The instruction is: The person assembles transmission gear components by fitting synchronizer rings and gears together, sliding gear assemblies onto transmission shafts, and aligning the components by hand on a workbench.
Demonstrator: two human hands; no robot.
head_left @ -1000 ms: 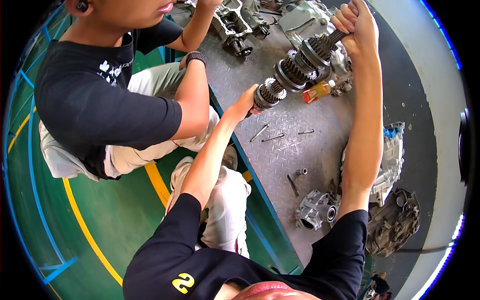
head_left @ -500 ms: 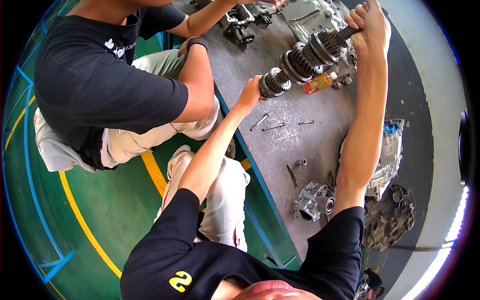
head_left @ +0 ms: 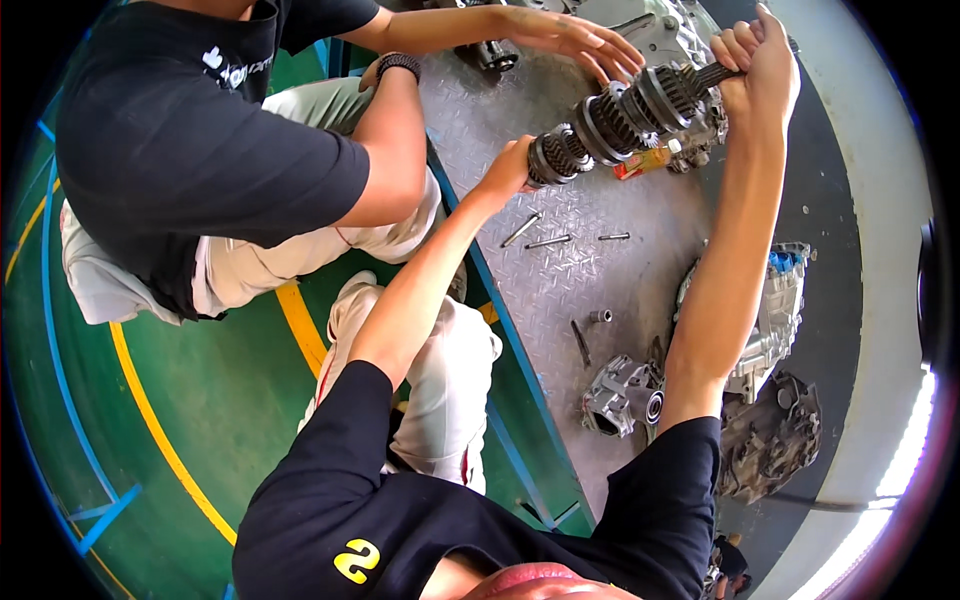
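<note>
A gear shaft with a stack of dark toothed gears and rings is held up at a slant over the metal-topped table. My left hand is closed around its lower left end, the fingertips partly hidden behind the gears. At the upper right, my right hand grips the thin splined end in a fist. A co-worker's hand, fingers stretched out, hovers near the gears from the far left; whether it touches them I cannot tell. Behind the shaft lies a small bottle with an orange label, partly covered.
Loose bolts lie below the shaft. Nearer me are a small metal sleeve, a dark pin and a cast housing. Larger casings stand at right. A co-worker sits close on my left.
The co-worker's hand has reached rightward to the gears. My hands and the shaft have shifted slightly right, with both grips kept.
</note>
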